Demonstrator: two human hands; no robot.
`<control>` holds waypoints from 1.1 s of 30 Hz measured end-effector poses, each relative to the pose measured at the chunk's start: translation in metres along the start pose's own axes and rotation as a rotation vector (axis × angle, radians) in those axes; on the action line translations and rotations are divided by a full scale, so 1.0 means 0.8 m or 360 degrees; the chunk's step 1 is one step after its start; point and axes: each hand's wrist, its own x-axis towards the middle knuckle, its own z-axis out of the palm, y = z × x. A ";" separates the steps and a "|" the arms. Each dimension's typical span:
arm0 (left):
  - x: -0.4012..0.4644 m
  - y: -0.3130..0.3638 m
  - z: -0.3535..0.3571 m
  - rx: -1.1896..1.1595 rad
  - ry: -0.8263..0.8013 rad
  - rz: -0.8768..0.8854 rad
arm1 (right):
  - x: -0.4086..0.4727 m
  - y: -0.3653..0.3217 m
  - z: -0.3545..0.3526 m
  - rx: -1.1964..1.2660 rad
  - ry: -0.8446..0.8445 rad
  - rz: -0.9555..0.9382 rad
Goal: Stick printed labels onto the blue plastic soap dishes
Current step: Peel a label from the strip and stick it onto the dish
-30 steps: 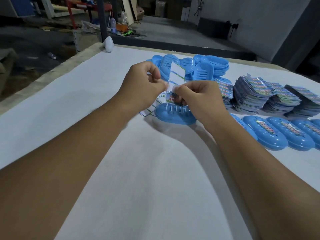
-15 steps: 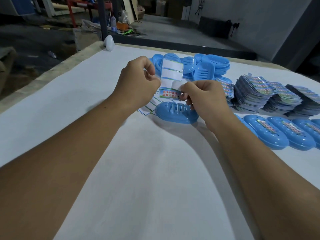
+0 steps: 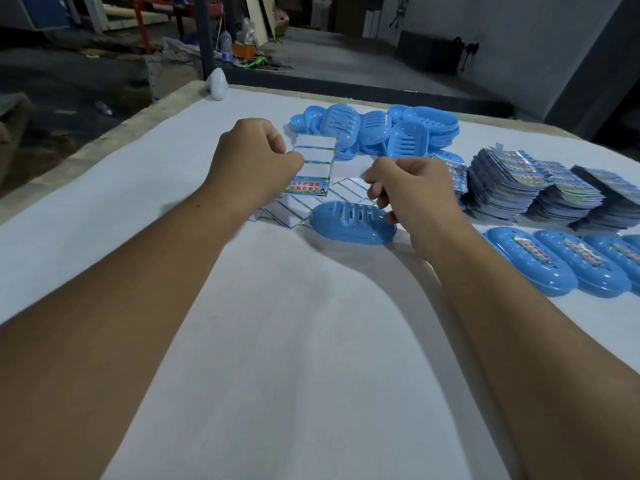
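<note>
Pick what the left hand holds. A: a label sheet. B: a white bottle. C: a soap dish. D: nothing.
A: the left hand pinches the label sheet by its edge, above the soap dish on the table.

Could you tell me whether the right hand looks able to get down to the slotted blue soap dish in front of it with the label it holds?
Probably yes. The right hand pinches a peeled label just above the soap dish, whose top is bare. The left hand holds the label sheet off to the side.
</note>
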 end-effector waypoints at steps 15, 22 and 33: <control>0.006 -0.003 -0.006 0.0097 -0.0281 -0.0222 | 0.002 0.001 -0.001 0.0095 0.0024 0.0122; 0.005 -0.018 -0.015 0.0694 -0.0394 -0.0143 | 0.003 0.002 -0.005 0.0074 0.0040 0.0114; -0.018 0.022 0.005 -0.0185 -0.0312 0.0035 | 0.007 0.011 0.003 -0.0207 0.0068 -0.0081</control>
